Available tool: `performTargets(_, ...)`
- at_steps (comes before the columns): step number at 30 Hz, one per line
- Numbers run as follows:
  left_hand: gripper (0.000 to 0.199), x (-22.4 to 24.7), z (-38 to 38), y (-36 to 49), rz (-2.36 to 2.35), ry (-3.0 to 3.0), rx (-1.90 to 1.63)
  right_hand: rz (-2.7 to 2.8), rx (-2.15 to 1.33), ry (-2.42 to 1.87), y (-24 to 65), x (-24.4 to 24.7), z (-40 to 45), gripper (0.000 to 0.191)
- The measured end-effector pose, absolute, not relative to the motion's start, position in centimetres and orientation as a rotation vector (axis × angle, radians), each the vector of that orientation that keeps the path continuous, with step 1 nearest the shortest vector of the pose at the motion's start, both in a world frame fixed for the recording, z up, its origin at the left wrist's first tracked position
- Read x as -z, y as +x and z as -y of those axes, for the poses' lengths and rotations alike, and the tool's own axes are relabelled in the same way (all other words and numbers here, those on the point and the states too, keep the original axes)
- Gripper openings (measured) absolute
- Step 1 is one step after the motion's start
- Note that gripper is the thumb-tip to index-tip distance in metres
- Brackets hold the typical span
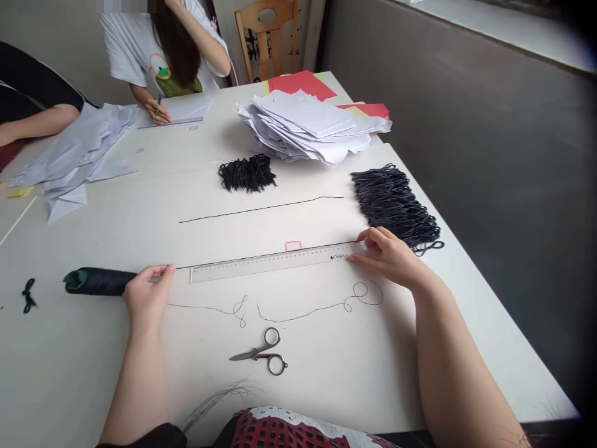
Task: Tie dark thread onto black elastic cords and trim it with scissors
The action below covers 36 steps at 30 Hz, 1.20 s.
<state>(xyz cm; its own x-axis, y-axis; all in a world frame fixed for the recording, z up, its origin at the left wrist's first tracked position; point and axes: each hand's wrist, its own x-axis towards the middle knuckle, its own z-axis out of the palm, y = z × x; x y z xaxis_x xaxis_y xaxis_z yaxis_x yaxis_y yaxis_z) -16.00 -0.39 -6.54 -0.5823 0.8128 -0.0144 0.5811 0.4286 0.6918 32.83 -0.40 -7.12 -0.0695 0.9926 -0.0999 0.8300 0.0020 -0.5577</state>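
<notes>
Holding, left hand: narrow pinch at the ruler's left end, with a thin black cord caught between the fingertips.
Resting, right hand: fingers loosely spread, lying across the right end of the steel ruler; cannot tell if they also trap cord.
Ruler: flat on the white table, angled slightly, its far edge lined by the cord; a small pink tag lies just beyond it.
Left side: black cord spool, green at its end, touching the left hand; a small black knot of cord lies well beyond it.
Near side: loose cord curls just below the ruler; steel scissors sit between that cord and the table's near edge, well apart from both hands.
Far side: a straight cord length lies beyond the ruler, not touching it, with a small cut-cord bundle behind it.
Right edge: a large cut-cord bundle sits near the right hand, its loops close to the table edge.
Co-worker: a hand holds a pen over white paper, well apart from the person's hands.
</notes>
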Motion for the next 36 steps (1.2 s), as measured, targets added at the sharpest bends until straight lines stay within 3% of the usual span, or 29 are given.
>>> performTargets(11, 0.023, 6.3, 0.3, -15.5, -2.518, 1.241, -0.709, 1.971, -0.668, -1.888, 33.0, 7.6, 0.3, 0.061)
performTargets(19, 0.018, 5.9, 0.4, -15.5, -2.619, 1.296, -0.640, 1.987, -0.640, -1.886, 33.1, 7.9, 0.3, 0.066)
performTargets(23, 0.032, 5.3, 1.4, -13.9, -2.639, 1.478, -0.642, 2.009, -0.588, -1.896, 33.0, 7.8, 0.6, 0.065)
performTargets(30, 0.057, 5.2, 3.4, -10.2, -2.359, 1.719, -0.080, 2.182, -0.316, -1.994, 29.4, 5.9, 2.2, 0.050)
performTargets(36, 0.065, 5.3, 2.9, -9.8, -2.447, 1.729, 0.087, 2.423, -0.560, -2.092, 26.3, 4.3, 3.3, 0.049)
